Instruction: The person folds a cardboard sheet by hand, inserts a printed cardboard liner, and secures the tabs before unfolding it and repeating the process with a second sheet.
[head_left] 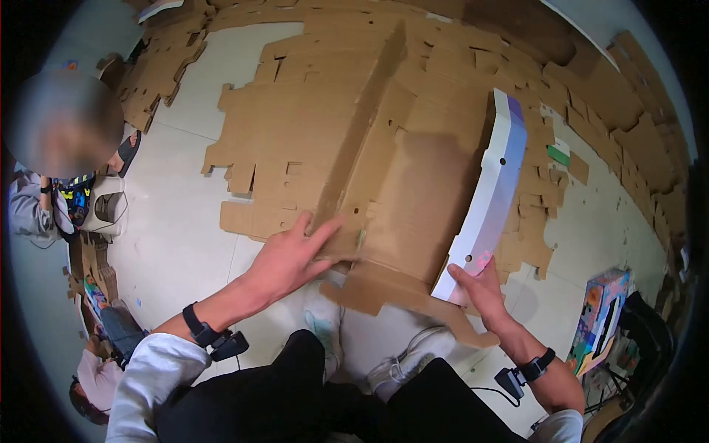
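Note:
A large cardboard box blank (421, 177) lies partly folded in front of me, plain brown side up. Its right side wall (493, 177) stands raised, showing a white edge and a purple-blue printed outer face with round holes. My right hand (481, 289) grips the near end of that wall, thumb on the edge and the other fingers largely hidden. At the near left corner, my left hand (292, 255) touches the narrow folded left strip (362, 122) with fingers spread. A loose front flap (399, 295) hangs toward my shoes.
Flattened cardboard sheets (284, 125) cover much of the floor, with more along the right wall. A colourful printed box (602, 317) stands at right beside a black chair (650, 332). Two other people are at left, one near a white stool (107, 207).

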{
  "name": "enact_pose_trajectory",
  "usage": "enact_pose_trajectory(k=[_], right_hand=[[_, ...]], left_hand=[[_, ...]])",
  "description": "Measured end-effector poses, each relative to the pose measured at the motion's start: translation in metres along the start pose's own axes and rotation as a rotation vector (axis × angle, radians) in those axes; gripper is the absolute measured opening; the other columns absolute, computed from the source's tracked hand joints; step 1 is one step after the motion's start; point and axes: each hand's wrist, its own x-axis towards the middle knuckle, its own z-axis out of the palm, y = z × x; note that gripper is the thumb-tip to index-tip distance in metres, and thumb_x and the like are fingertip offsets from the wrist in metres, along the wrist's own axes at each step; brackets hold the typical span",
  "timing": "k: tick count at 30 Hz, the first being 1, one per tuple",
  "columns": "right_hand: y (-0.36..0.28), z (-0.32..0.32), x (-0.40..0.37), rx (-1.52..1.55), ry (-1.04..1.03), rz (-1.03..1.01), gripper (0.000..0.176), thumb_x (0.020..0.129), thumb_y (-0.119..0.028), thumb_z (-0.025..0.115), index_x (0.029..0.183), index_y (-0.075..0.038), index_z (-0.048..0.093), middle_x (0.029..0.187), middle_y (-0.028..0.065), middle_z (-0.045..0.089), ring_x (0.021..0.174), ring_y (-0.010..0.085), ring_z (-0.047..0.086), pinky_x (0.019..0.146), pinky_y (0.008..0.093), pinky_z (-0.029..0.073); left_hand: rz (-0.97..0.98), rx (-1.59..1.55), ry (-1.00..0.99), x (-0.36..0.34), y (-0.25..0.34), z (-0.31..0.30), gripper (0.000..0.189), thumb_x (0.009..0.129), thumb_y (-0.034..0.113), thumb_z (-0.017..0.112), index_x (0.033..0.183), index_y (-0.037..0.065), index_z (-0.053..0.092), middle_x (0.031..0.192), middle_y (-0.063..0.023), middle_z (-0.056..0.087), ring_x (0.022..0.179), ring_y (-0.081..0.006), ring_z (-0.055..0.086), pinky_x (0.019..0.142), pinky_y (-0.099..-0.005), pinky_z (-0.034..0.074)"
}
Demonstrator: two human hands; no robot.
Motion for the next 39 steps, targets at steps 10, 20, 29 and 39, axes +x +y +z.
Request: enact_pose_trajectory(k=[10,20,29,39], right_hand=[[0.018,0.002,0.008,0.069,0.005,-0.070,0.078,0.091,-0.013,0.086,0.151,-0.001,0.038,0.137,0.0111,0.062,0.126,0.0214,0.060,0.112,0.0385,0.049],[0.010,0.004,-0.006,0.121,-0.070,0.038,0.073,0.096,-0.014,0.081,0.153,0.000,0.037,0.142,0.0125,0.060,0.129,0.0226,0.060,0.111,0.0384,0.049],[0.020,0.026,-0.024,0.132,-0.076,0.133,0.074,0.099,-0.021,0.079,0.156,-0.001,0.036,0.145,0.0137,0.059,0.133,0.0245,0.058,0.115,0.0405,0.046],[0.018,0.022,-0.023,0.099,-0.108,0.142,0.076,0.098,-0.024,0.080,0.155,-0.001,0.036,0.148,0.0146,0.057,0.136,0.0249,0.057,0.116,0.0396,0.044]], left_hand=[[0.549,0.353,-0.114,0.049,0.038,0.014,0.047,0.096,0.028,0.068,0.142,0.021,0.063,0.068,-0.0101,0.064,0.054,-0.0312,0.066,0.054,-0.0448,0.056],[1.003,0.418,0.033,0.044,0.018,0.052,0.046,0.094,0.027,0.070,0.139,0.020,0.062,0.112,-0.0063,0.058,0.115,-0.0244,0.060,0.096,-0.0353,0.051],[0.918,0.644,0.108,0.041,0.023,0.073,0.025,0.090,0.028,0.070,0.110,0.017,0.059,0.105,-0.0043,0.057,0.107,-0.0205,0.059,0.076,-0.0324,0.051],[0.977,0.674,0.028,0.057,0.018,0.089,0.022,0.086,0.015,0.068,0.106,0.010,0.062,0.103,-0.0044,0.055,0.102,-0.0200,0.060,0.068,-0.0303,0.058]])
